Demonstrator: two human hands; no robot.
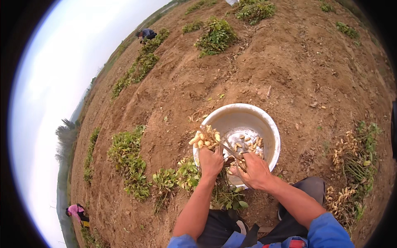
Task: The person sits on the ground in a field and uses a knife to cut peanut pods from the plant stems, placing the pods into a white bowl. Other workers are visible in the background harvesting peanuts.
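My left hand [211, 162] is closed round a peanut plant, over the near left rim of a large white basin [273, 131]. The plant's cluster of pale peanuts [206, 137] sticks up above the fist, and its green leaves [230, 197] hang below. Close beside it, my right hand [255, 170] is closed too, over the near side of the basin. Thin dark pieces lie between the two hands; I cannot tell whether they are roots or a tool. Loose peanuts [253, 144] rest on the basin's bottom, partly hidden by my hands.
Pulled peanut plants [357, 165] with pods lie at my right. Leafy plants [130, 161] lie in rows at the left, and a bushy heap [216, 36] is farther off. Two people, one in dark clothes [147, 34] and one in pink [76, 211], bend down in the distance.
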